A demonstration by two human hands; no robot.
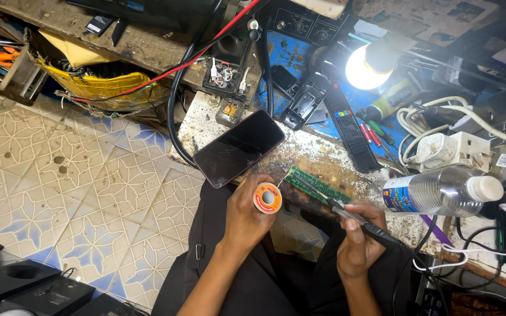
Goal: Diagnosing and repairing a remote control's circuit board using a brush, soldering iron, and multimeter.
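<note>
- Green circuit board (316, 185) lies flat on the worktop (323, 153), near its front edge, just past both hands.
- It is a long, thin strip. Its long side runs from upper left to lower right, close along the worktop's edge.
- Right hand (358, 237) is closed around the dark handle of a soldering iron (358, 219). The iron points up and to the left, and its thin metal tip sits over the right part of the board. I cannot tell if the tip touches it.
- Left hand (248, 212) is closed around a small orange spool of solder wire (267, 198). A thin wire sticks up from the spool toward the left end of the board.
- The board lies between the two hands, a little farther away from the person. The right hand's iron is the nearest thing to it.
- A dark phone (239, 147) with a cracked screen lies just to the left of the board.
- A clear plastic bottle (440, 192) lies on its side to the right.
- A bright lamp (364, 67) shines from behind.
</note>
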